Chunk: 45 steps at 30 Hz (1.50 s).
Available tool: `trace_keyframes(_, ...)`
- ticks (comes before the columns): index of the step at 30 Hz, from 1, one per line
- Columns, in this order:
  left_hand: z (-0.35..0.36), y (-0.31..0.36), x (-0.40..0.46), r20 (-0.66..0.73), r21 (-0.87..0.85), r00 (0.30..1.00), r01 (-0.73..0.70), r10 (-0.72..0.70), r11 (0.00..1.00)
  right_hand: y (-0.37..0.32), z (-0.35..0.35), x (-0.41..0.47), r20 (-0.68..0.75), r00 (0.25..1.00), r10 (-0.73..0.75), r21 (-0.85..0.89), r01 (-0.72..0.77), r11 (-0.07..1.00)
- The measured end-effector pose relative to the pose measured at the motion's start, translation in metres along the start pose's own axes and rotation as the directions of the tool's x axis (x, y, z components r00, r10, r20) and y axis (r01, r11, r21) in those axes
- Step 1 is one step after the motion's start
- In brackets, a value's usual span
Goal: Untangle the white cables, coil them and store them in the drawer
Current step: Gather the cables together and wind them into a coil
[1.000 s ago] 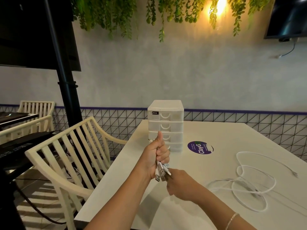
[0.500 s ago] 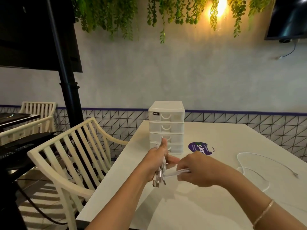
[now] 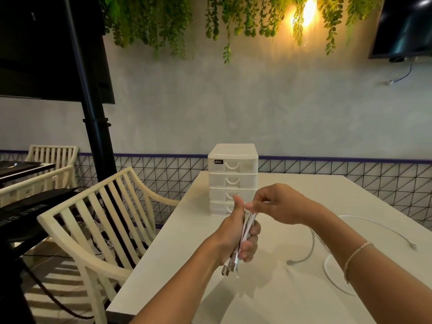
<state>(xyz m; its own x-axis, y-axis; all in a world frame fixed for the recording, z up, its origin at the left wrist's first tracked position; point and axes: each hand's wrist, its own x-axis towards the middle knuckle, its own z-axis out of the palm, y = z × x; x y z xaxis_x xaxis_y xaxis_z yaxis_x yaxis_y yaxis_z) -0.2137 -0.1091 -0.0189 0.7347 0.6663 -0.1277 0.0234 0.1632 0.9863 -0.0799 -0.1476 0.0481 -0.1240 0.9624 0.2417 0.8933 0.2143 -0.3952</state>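
My left hand [image 3: 236, 235] grips a folded bundle of white cable [image 3: 246, 228] upright above the white table [image 3: 268, 288]; metal plugs stick out below the fist. My right hand [image 3: 275, 204] pinches the cable at the top of the bundle, just over the left thumb. A second white cable [image 3: 327, 258] lies loose on the table to the right, partly hidden behind my right forearm. The small white drawer unit [image 3: 232, 178], several drawers tall and all shut, stands on the table right behind my hands.
A cream slatted chair [image 3: 100, 220] stands against the table's left edge. More chairs and dark tables are further left, beside a black post [image 3: 93, 113]. A wire-mesh fence and a grey wall run behind the table.
My right hand has gone from below the bundle, out to the right with a strand, then up to the bundle's top. The left hand has kept its grip.
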Motion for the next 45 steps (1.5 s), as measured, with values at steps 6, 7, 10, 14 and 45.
trace_keyframes(6,-0.004,-0.001,-0.001,0.138,-0.093,0.99,-0.024,0.037,0.995,0.008,0.001,0.007,0.016,1.0,0.013,0.026,-0.014,1.0)
trace_keyframes(7,-0.003,0.0,-0.002,0.136,-0.083,0.99,-0.025,0.036,0.996,0.009,0.001,0.007,0.007,1.0,0.007,0.012,-0.007,1.0)
trace_keyframes(10,-0.003,0.002,-0.002,0.128,-0.084,0.991,-0.027,0.038,0.996,0.008,0.002,0.011,-0.042,0.999,-0.003,0.025,0.004,1.0)
trace_keyframes(14,0.0,0.002,0.0,0.141,-0.156,0.989,-0.012,0.034,0.988,0.013,0.003,0.015,-0.175,0.984,-0.026,0.09,0.042,0.995)
trace_keyframes(45,0.014,-0.004,0.0,0.341,-0.226,0.935,-0.018,0.097,0.974,-0.011,0.003,0.046,-0.312,0.896,0.316,0.716,0.003,0.698)
